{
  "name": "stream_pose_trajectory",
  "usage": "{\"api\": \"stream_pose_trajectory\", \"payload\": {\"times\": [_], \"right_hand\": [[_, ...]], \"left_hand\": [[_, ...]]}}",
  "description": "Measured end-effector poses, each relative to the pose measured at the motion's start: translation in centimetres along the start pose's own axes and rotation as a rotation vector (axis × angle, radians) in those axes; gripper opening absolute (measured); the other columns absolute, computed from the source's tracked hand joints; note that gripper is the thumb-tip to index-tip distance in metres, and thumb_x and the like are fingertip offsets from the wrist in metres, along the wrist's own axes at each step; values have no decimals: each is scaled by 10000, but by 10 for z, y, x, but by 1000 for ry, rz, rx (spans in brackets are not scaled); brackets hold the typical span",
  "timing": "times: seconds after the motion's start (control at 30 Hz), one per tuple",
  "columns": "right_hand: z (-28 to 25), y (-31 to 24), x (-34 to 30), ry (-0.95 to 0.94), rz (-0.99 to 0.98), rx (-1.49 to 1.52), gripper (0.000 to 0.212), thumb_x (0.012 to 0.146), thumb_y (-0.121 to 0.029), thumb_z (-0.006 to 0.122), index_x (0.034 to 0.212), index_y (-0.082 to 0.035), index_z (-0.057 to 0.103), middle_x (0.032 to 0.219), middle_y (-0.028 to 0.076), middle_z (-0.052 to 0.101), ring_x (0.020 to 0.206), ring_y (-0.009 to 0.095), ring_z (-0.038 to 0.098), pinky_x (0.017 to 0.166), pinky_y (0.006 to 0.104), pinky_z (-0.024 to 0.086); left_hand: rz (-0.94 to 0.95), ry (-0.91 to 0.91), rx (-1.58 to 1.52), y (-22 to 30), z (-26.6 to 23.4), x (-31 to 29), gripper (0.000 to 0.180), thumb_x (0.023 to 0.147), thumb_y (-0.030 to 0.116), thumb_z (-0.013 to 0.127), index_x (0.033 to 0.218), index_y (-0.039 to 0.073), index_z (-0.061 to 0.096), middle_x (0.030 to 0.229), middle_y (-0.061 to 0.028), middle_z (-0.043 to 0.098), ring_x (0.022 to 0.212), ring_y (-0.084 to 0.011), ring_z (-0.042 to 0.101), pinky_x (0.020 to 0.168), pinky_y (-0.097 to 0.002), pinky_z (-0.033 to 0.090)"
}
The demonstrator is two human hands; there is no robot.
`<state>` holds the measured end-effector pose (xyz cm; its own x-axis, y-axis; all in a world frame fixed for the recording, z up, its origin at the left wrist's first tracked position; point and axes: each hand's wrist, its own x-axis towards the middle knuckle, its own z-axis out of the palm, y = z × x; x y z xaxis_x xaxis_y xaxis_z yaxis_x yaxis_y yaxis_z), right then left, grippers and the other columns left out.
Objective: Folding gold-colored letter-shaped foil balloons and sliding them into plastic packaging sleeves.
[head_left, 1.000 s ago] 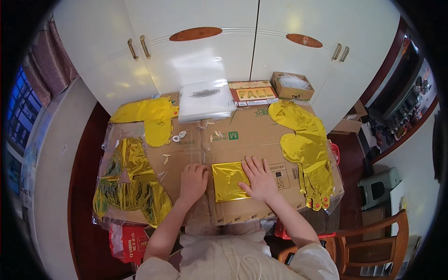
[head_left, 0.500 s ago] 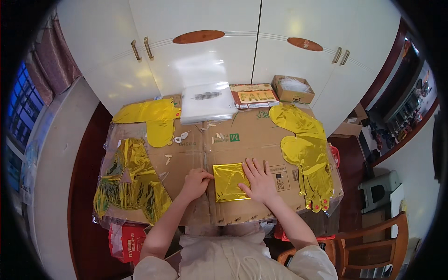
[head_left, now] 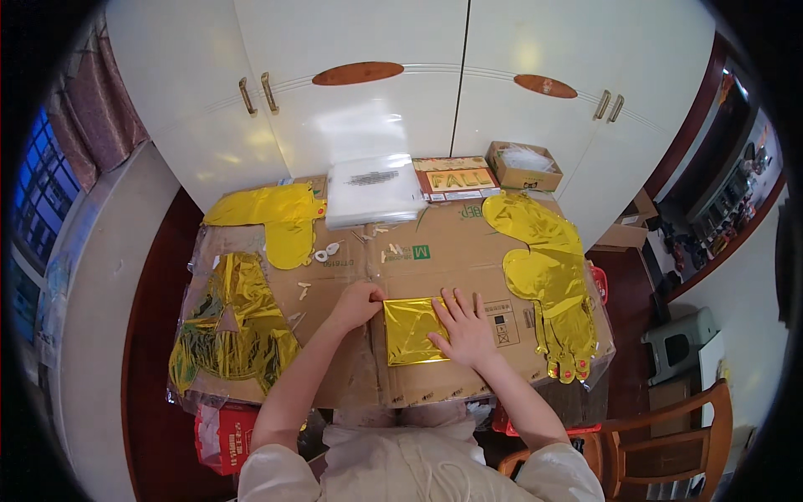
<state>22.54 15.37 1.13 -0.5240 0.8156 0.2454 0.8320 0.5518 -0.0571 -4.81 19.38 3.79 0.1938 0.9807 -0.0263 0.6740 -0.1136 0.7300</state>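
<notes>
A gold foil balloon (head_left: 410, 333), folded into a flat, neat rectangle, lies on the cardboard in front of me. Spread flat, my right hand (head_left: 467, 330) rests over its right part with nothing in its grip. My left hand (head_left: 358, 304) is closed, its fingertips pinched at the upper left corner of the rectangle. Flat, uninflated gold foil balloons lie around: a letter-like one (head_left: 280, 219) at the far left, a crumpled, shiny one (head_left: 238, 322) at the near left, and a curved stack (head_left: 544, 268) on the right.
Clear plastic bags (head_left: 372, 194) are piled at the back, beside a printed packet (head_left: 456, 178) and a small open carton (head_left: 525, 166). White tape rolls (head_left: 322, 255) and small paper scraps (head_left: 391, 251) lie mid-table. A wooden chair (head_left: 669, 427) stands at the right.
My left hand has moved slightly away from me and to the right, from the rectangle's left edge to its upper left corner. My right hand stays flat in place.
</notes>
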Motion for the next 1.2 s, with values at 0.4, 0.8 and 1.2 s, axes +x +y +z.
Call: {"api": "stream_pose_trajectory", "payload": {"times": [0.4,0.8,1.2], "right_hand": [[1,0,1,-14,-2,1,692,932,-573,432,1475,-146,398,1535,115,355,1444,301,274,1163,602,117],[-1,-1,1,-43,-10,1,692,932,-577,420,1487,-167,379,1544,96,348,1445,298,274,1159,606,118],[1,0,1,-34,-6,10,691,922,-575,438,1477,-164,397,1535,98,366,1437,300,294,1153,617,124]], "left_hand": [[-441,-184,-539,3,7,-6,104,869,106,655,859,8,688,786,-66,696,648,-118,672,538,-223,484],[-440,-263,-173,9,-4,-6,197,831,171,671,813,-20,709,676,-87,689,526,-150,656,460,-265,479],[549,246,543,16,-8,-24,369,722,188,766,1061,136,630,910,-44,651,917,-281,641,855,-391,505]]}}
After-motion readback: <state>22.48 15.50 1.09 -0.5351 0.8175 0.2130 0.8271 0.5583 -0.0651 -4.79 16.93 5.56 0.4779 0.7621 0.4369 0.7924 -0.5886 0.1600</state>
